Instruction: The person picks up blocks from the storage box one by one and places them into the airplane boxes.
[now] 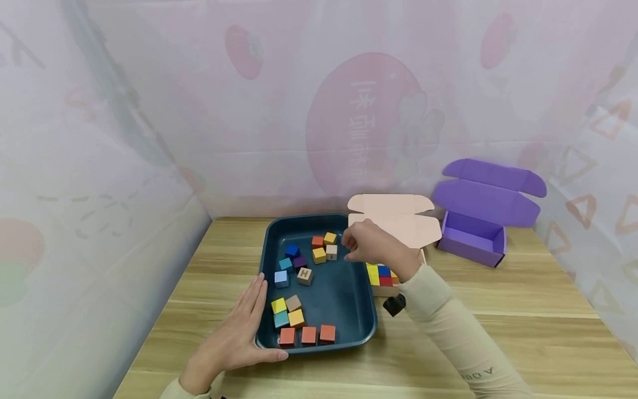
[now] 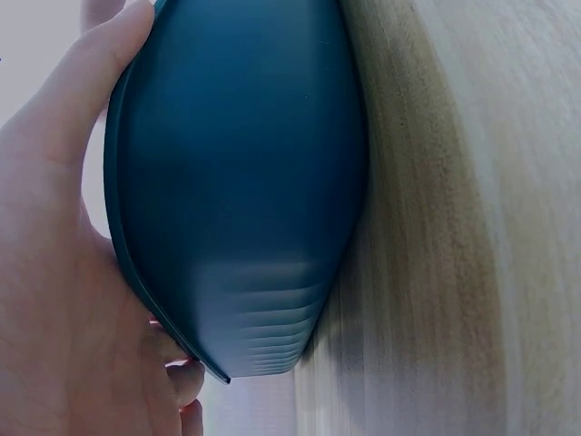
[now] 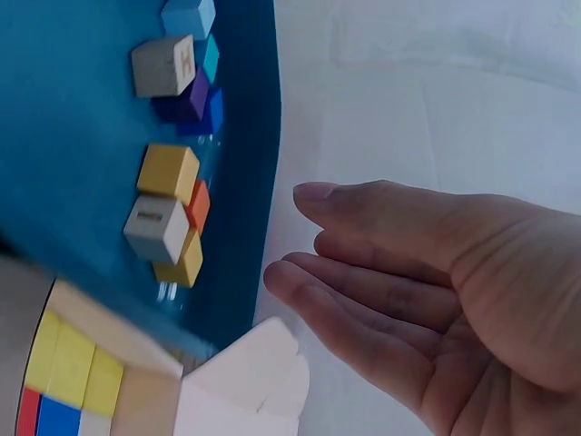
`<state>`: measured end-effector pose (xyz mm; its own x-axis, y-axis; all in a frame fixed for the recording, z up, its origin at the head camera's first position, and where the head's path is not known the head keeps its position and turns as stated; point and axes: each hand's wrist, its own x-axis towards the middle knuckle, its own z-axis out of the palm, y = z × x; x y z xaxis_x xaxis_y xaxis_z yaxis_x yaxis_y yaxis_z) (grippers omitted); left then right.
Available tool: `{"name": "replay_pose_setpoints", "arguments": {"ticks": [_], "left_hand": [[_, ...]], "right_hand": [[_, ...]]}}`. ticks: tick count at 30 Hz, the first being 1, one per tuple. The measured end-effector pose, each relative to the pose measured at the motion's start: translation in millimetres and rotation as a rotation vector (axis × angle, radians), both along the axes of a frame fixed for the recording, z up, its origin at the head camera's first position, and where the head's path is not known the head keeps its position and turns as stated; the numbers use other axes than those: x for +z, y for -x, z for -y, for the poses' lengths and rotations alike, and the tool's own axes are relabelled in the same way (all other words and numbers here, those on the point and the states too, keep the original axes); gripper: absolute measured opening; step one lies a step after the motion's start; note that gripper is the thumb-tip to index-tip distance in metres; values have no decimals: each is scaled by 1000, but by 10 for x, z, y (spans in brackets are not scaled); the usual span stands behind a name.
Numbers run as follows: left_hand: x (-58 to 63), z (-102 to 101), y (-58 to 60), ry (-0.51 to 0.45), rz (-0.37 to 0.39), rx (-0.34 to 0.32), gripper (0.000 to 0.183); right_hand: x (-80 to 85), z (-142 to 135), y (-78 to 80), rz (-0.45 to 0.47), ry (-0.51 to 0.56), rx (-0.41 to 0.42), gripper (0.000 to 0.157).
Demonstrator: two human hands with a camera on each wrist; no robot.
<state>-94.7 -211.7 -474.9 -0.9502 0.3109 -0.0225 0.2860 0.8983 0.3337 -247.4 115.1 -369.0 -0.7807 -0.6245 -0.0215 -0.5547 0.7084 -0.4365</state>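
My left hand [image 1: 234,332] rests on the near left corner of a dark blue tray [image 1: 344,299], its fingers straight along the left rim and the thumb along the near rim. Above the tray's far right side, my right hand [image 1: 371,242] hovers with loosely bent fingers; the right wrist view shows nothing between thumb and fingertips. Nearest to it are a pale wooden cube [image 1: 331,252], a yellow-orange cube [image 1: 319,255] and an orange-red cube [image 1: 317,242]. Other cubes in the tray include a wooden one marked H [image 1: 304,276], a dark blue one [image 1: 292,251] and a red one [image 1: 327,333].
Beside the tray's right edge stands an open pale pink box [image 1: 386,290] holding coloured cubes, partly hidden by my right arm. An open purple box [image 1: 471,249] is farther right on the wooden table [image 1: 498,316]. A printed white curtain [image 1: 279,138] hangs behind.
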Motion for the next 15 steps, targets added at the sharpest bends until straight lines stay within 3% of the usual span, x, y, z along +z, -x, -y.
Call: {"name": "replay_pose_setpoints", "arguments": {"ticks": [8, 15], "left_hand": [[-1, -5, -10, -1, 0, -2, 145], [3, -15, -13, -2, -2, -4, 145]], "right_hand": [[-18, 369, 18, 21, -6, 24, 24], [-248, 608, 39, 75, -54, 30, 29]]}}
